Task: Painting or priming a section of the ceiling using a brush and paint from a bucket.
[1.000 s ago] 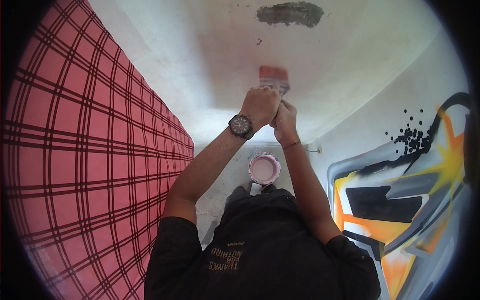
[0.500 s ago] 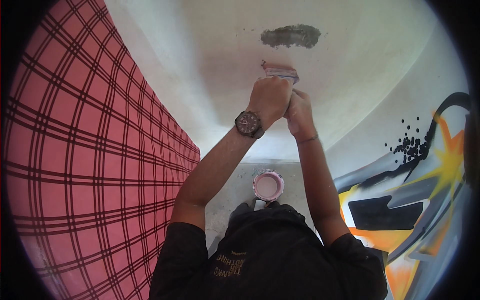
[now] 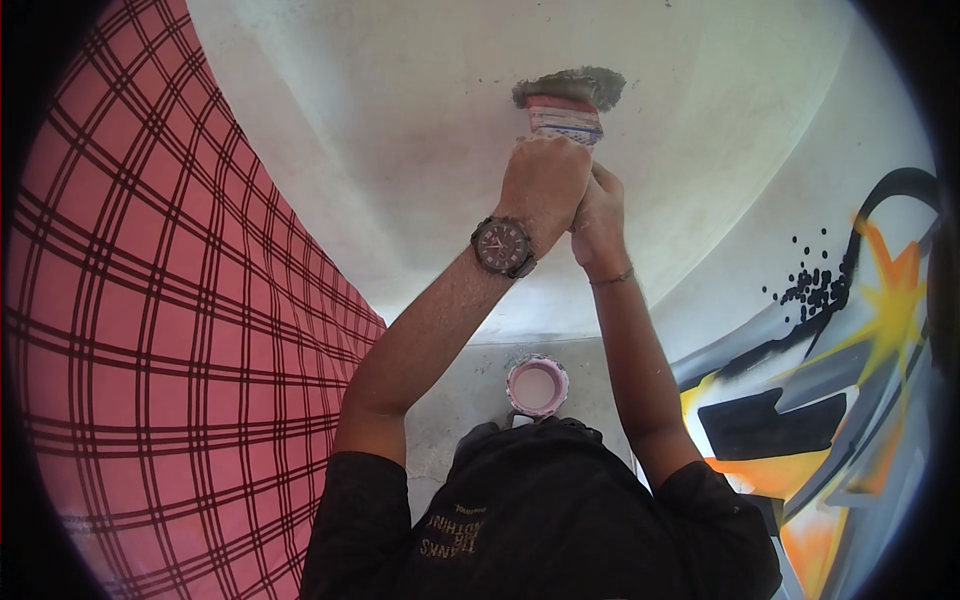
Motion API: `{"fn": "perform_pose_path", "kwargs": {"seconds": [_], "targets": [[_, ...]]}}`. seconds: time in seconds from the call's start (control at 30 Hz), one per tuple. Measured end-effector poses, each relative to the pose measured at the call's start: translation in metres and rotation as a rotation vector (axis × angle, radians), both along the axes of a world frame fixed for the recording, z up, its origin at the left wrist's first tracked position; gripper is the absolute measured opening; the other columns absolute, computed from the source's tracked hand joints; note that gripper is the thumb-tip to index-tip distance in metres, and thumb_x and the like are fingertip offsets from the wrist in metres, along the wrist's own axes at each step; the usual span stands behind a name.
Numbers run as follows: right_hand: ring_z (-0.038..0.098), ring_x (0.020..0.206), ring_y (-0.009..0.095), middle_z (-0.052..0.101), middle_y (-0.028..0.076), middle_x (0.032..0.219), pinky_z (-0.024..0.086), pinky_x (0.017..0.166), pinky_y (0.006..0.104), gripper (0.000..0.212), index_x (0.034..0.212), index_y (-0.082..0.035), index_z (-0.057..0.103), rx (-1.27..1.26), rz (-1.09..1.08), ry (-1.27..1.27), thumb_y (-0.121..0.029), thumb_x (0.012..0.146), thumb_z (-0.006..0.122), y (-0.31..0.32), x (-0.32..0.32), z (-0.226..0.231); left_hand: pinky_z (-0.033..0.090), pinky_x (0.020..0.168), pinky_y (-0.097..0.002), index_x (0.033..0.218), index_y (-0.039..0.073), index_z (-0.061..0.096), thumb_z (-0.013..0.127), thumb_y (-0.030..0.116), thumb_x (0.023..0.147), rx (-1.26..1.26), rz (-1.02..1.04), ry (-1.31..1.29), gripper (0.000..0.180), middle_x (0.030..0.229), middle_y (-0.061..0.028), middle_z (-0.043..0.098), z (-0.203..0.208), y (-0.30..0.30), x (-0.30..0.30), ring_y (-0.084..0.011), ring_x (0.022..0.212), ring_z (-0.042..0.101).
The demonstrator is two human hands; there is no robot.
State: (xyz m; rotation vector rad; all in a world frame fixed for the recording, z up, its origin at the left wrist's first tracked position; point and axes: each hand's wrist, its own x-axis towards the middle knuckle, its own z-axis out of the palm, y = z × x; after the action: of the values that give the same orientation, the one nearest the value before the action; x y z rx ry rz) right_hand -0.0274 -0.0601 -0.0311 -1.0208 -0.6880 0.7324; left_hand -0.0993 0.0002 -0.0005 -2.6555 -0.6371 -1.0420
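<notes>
A wide flat paintbrush (image 3: 565,122) with pinkish bristles points away from me, its bristles at the lower edge of a rough grey patch (image 3: 600,88) on the pale wall (image 3: 430,140). My left hand (image 3: 548,185), with a dark watch at the wrist, is closed round the brush just below its head. Close against it on the right, my right hand (image 3: 600,218) is also closed, lower along the handle. The handle itself is hidden inside the hands.
Below my hands, a paint-smeared round bucket (image 3: 513,386) of pale pink paint stands on the grey floor (image 3: 430,430). A pink wall with dark crossing stripes (image 3: 180,300) runs along the left. On the right is a wall painted with a colourful mural (image 3: 770,425).
Both hands have pushed the paintbrush farther up the wall, from below the grey patch to its lower edge. More of the brush head shows now. The view has shifted slightly.
</notes>
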Motion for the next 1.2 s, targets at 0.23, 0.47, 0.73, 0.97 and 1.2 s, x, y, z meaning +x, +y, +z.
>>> {"fn": "perform_pose_path", "kwargs": {"seconds": [0.23,0.47,0.73,0.97,1.2], "targets": [[0.056,0.064,0.006,0.061,0.003,0.083,0.044,0.047,0.0206,0.031,0.105,0.003,0.06,0.096,0.03,-0.096,-0.025,0.1,0.047,-0.003,0.02,0.003,0.052,0.077,-0.039,0.09,0.006,0.069,0.057,0.013,0.085,-0.026,-0.006,0.064,0.014,0.085,-0.0123,0.068,0.017,-0.009,0.006,-0.0272,0.086,0.067],[0.055,0.062,0.005,0.06,0.002,0.085,0.042,0.045,0.0189,0.033,0.112,0.001,0.058,0.093,0.006,-0.103,-0.026,0.102,0.042,-0.004,0.024,-0.007,0.053,0.076,-0.0385,0.089,0.006,0.069,0.057,0.013,0.086,-0.033,0.002,0.077,0.014,0.083,-0.013,0.068,0.008,-0.01,0.017,-0.0273,0.083,0.068],[0.041,0.048,0.002,0.05,-0.004,0.068,0.029,0.038,0.0205,0.026,0.104,-0.008,0.057,-0.056,-0.018,-0.004,-0.028,0.103,0.041,-0.001,0.041,-0.076,0.053,0.074,-0.0402,0.091,0.009,0.068,0.057,0.014,0.084,-0.122,-0.09,0.145,0.014,0.082,-0.0112,0.069,-0.06,0.003,0.036,-0.0283,0.081,0.068],[0.044,0.048,0.002,0.054,-0.003,0.072,0.032,0.039,0.0187,0.022,0.109,-0.006,0.058,-0.135,0.052,0.146,-0.024,0.1,0.048,-0.011,0.036,-0.118,0.052,0.074,-0.0387,0.083,0.01,0.07,0.062,0.014,0.078,-0.203,-0.099,0.167,0.011,0.076,-0.0106,0.069,-0.103,-0.002,0.03,-0.0266,0.078,0.068],[0.048,0.049,0.005,0.056,-0.002,0.072,0.036,0.04,0.0201,0.022,0.102,-0.003,0.059,-0.223,0.067,0.266,-0.022,0.098,0.05,-0.019,0.033,-0.161,0.052,0.076,-0.0421,0.088,0.009,0.068,0.058,0.016,0.082,-0.32,-0.12,0.283,0.014,0.081,-0.0126,0.068,-0.142,-0.004,0.025,-0.0289,0.083,0.068]]}}
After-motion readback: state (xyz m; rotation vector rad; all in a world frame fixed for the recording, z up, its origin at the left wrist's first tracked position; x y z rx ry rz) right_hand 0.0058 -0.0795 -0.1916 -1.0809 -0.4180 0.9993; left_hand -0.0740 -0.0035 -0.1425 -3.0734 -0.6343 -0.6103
